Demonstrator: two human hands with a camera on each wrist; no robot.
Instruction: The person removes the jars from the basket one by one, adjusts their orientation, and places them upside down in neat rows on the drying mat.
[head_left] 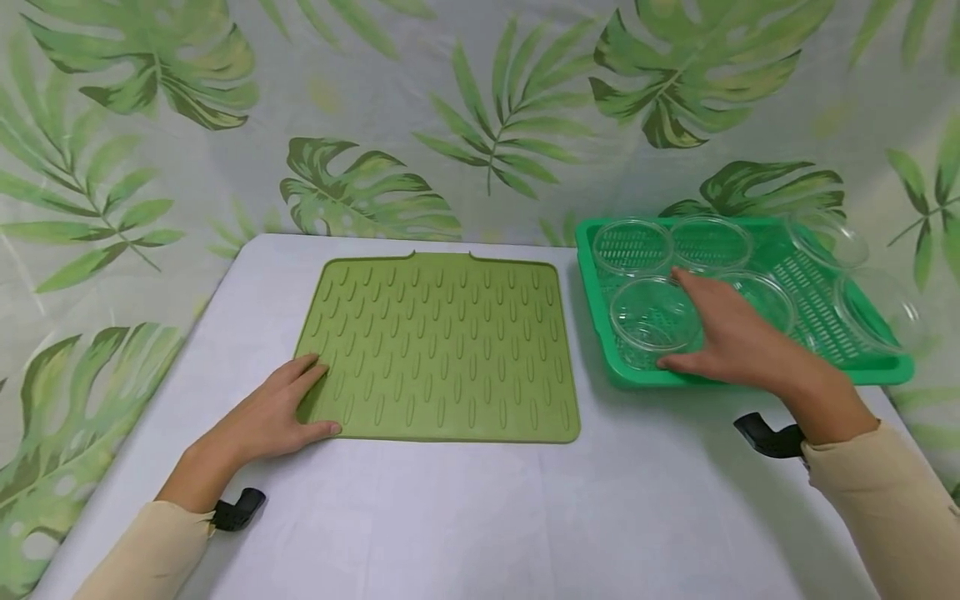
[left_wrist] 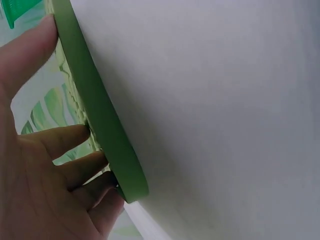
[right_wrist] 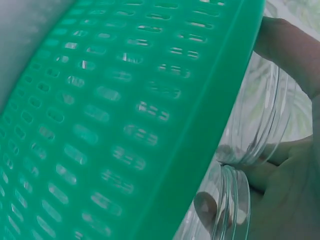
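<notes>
In the head view, a green ridged mat [head_left: 442, 350] lies flat on the table. My left hand [head_left: 273, 412] rests at its left front corner, fingertips on the left edge and thumb on the front edge. From the left wrist camera, the fingers touch the thick green rim [left_wrist: 107, 127]. Over the green slotted basket [head_left: 622, 375], my right hand [head_left: 738, 333] holds a clear petri dish [head_left: 651, 312] by its right side, thumb toward the near rim and index finger at the far side. The right wrist view shows the fingers [right_wrist: 207, 207] partly behind stacked clear rims.
Several more clear dishes [head_left: 711, 242] sit in the basket, two of them leaning over its right side [head_left: 877, 308]. A white cloth covers the table [head_left: 465, 517]. Behind it hangs a leaf-patterned sheet [head_left: 517, 108].
</notes>
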